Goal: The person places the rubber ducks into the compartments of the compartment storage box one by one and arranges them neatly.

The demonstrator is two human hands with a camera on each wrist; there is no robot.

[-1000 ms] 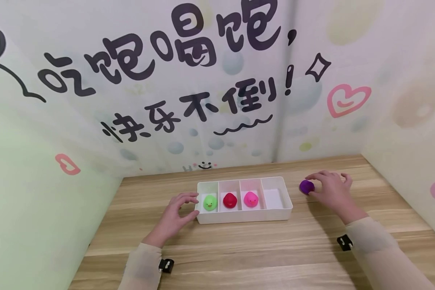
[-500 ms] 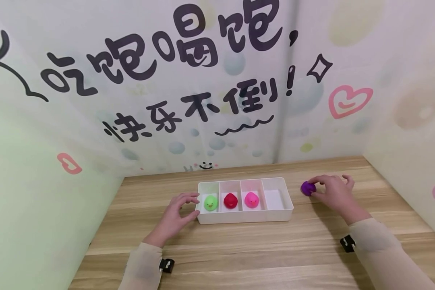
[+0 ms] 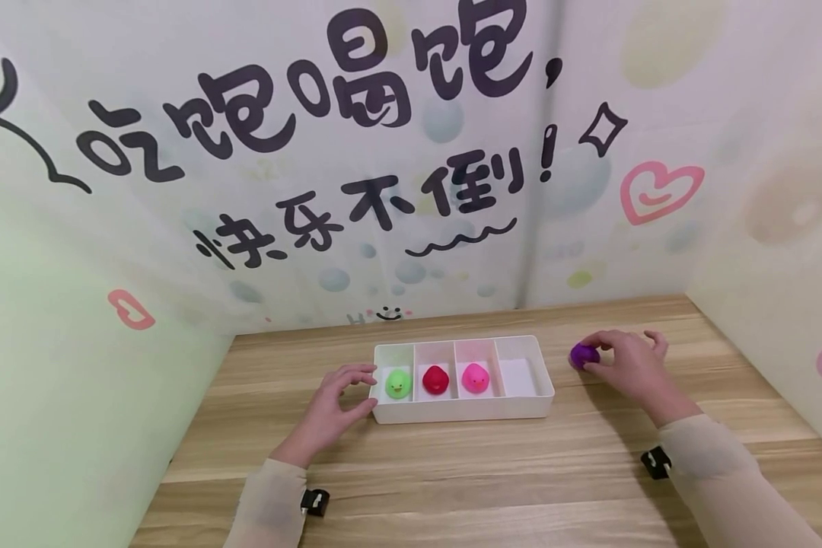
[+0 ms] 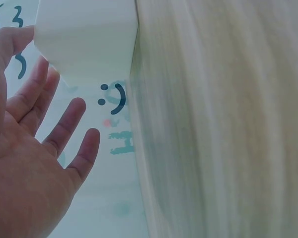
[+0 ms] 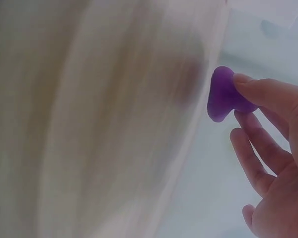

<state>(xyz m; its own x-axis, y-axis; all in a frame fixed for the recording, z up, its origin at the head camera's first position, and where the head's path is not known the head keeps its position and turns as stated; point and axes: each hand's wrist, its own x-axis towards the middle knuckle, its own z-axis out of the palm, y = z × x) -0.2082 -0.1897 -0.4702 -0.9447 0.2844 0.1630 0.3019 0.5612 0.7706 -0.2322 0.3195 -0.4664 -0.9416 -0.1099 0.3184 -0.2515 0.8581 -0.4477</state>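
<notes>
Thumb and fingers of my right hand (image 3: 633,365) pinch a small purple rubber duck (image 5: 222,94) to the right of the tray. In the right wrist view the duck shows against the pale wall, held at the thumb and fingertips, its far side hidden. A white four-compartment tray (image 3: 462,409) sits mid-table. From left to right its compartments hold a green rubber duck (image 3: 398,383), a red one (image 3: 435,380) and a pink one (image 3: 476,378); the rightmost has nothing in it. My left hand (image 3: 332,403) touches the tray's left end with relaxed, spread fingers.
The wood-grain table (image 3: 452,487) meets a white back wall (image 3: 281,213) printed with large dark characters. Side walls close in the table on left and right. A small black device (image 3: 315,502) is worn at each wrist.
The view shifts slightly. The right thumb and fingers have settled more closely round the purple duck, which stays right of the tray. Left hand and tray keep their places.
</notes>
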